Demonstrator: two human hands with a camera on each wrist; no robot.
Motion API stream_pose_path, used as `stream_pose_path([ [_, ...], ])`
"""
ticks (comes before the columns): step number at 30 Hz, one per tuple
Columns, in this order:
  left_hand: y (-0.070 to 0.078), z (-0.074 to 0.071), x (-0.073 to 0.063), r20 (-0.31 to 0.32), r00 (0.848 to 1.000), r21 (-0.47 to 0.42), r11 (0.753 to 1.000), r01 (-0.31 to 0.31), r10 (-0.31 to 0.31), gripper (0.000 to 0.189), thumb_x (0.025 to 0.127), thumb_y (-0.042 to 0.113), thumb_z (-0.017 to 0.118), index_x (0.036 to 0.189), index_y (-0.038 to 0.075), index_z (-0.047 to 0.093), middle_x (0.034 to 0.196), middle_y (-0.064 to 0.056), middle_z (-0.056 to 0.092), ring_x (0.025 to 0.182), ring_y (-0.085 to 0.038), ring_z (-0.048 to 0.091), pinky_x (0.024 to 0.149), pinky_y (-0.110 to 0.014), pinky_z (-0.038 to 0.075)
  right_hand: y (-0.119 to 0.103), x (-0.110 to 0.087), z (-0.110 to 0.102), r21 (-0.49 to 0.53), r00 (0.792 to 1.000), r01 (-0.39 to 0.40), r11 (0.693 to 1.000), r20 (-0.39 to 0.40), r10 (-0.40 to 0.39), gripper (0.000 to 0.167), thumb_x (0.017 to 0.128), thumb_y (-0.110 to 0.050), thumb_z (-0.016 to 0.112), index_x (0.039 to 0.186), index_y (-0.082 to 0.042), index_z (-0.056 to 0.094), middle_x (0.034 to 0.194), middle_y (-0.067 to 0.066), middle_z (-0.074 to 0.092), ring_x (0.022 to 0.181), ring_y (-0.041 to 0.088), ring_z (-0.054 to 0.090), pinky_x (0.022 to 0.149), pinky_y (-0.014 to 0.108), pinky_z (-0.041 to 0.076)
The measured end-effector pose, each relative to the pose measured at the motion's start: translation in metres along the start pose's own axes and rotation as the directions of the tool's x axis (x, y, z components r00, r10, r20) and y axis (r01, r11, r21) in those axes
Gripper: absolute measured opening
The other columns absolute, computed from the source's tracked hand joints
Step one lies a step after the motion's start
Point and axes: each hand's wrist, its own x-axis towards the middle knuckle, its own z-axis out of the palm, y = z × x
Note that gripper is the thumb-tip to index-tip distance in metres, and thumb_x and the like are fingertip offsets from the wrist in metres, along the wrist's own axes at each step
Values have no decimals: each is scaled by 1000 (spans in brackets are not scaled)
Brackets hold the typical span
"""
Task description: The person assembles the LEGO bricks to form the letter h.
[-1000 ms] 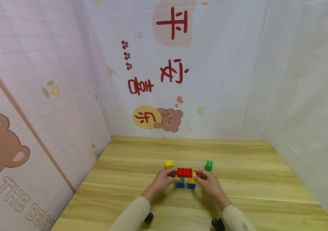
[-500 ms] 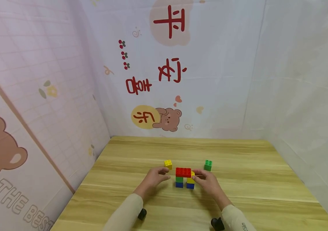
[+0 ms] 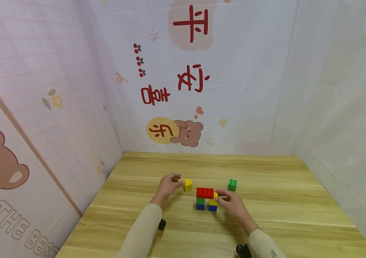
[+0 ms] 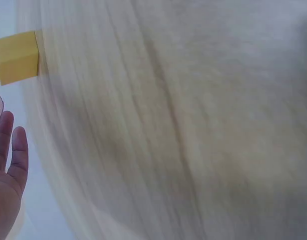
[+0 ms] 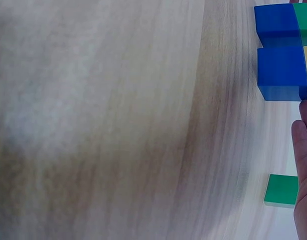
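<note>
A small brick arch stands on the table. Its red brick spans two columns: a green brick on a blue brick at left, and yellow on another blue brick at right. My right hand pinches the yellow part of the right column between thumb and fingers. Farther back on the left, my left hand reaches beside a loose yellow brick, fingers extended and holding nothing. That loose brick lies beyond the fingers in the left wrist view.
A loose green brick sits behind the right hand. The wooden table ends at printed cloth walls at the back and sides. A black wrist device shows under the right sleeve.
My left hand has let go of the arch's left side and moved left and back to the loose yellow brick. The right hand has stayed at the arch's right column.
</note>
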Motion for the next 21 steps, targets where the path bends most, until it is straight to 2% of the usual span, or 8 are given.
stream_pose_path([
  [5,-6,7,9,-3,1000,-7,1000,23,-23,47,92,21,73,133,4,60,130,-13,60,116,-30,55,94,-43,49,1,1,-1,4,1000,3,1000,-1,-3,28,93,-19,71,119,-9,70,114,6,68,100,25,65,84,41,55],
  [9,-10,15,15,0,1000,0,1000,12,-12,51,90,20,75,133,-1,59,128,-15,61,113,-31,57,95,-43,50,1,2,-3,6,1000,7,1000,-8,-7,28,93,-20,71,119,-9,70,114,6,68,100,25,65,84,42,55],
  [16,-12,24,13,3,999,-33,998,53,-53,52,89,15,76,134,-3,58,122,-15,63,108,-29,59,92,-41,52,5,2,-2,26,1000,10,1000,15,-11,28,93,-19,72,118,-8,71,114,7,68,100,25,66,84,40,56],
  [21,-14,28,13,-12,1000,-1,1000,20,-20,43,88,13,77,125,-3,62,116,-14,65,104,-27,61,91,-41,52,5,3,-5,23,1000,15,1000,7,-15,27,93,-19,71,118,-10,71,114,5,68,100,24,65,85,40,55],
])
